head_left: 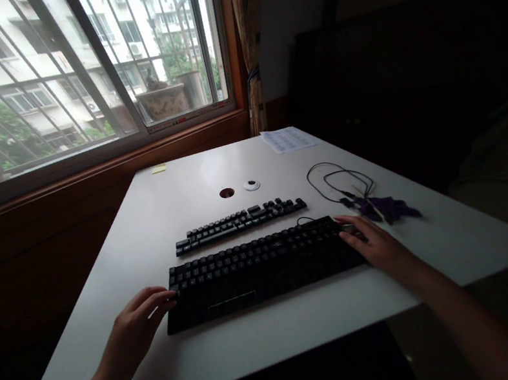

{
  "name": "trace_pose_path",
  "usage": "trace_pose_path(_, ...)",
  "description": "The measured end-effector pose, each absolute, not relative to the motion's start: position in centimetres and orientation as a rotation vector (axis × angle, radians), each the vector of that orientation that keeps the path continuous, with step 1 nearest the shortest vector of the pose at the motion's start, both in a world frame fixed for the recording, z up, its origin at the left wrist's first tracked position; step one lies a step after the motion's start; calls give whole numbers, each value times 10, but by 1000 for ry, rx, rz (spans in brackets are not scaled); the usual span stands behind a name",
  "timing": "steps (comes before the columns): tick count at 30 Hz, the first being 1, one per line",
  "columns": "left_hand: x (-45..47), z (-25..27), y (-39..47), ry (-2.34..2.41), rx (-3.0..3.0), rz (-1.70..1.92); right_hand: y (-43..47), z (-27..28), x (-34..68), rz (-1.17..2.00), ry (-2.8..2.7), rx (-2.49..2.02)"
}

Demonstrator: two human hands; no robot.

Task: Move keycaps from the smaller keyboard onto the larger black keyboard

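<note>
A black keyboard (271, 288) lies flat near the front of the white table. Keycaps fill its back rows, while its front part looks bare and dark. At its left end, my left hand (140, 311) has thumb and fingertips closed around a small dark keycap (173, 294), low against the keyboard's edge. My right hand (365, 237) grips the keyboard's right end, thumb on the near side and fingers toward the back corner. Just behind the keyboard sit loose black keycaps (240, 224), laid out in rows like a keyboard's layout.
On the white table (175, 190), a coiled black cable (324, 171) and a purple cloth-like item (398, 209) lie at the right. Farther back are a round hole (227, 193), a white round cover (252, 185), papers (289, 139) and a yellow note (158, 168). A barred window stands beyond.
</note>
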State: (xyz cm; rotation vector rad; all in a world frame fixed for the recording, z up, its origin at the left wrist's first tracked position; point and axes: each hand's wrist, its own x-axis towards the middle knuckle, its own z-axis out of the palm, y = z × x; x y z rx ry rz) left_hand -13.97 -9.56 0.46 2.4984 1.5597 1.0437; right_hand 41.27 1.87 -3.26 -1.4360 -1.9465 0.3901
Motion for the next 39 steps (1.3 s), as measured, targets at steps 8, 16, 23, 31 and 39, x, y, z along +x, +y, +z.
trace_pose_path(8,-142,7,-96,1521,2564,1045,16,-28,410,377,-1938,-1436)
trace_pose_path(16,-148,10,-94,1436,2729,845,16,-28,409,417,-1933,-1439)
trace_pose_path(23,-151,8,-94,1427,2803,851,17,-27,409,396,-1939,-1443)
trace_pose_path(31,-149,-5,-98,1500,2633,992,16,-24,407,408,-1933,-1432)
trace_pose_path(39,-115,1,-99,1863,2399,918,16,-29,411,402,-1938,-1448)
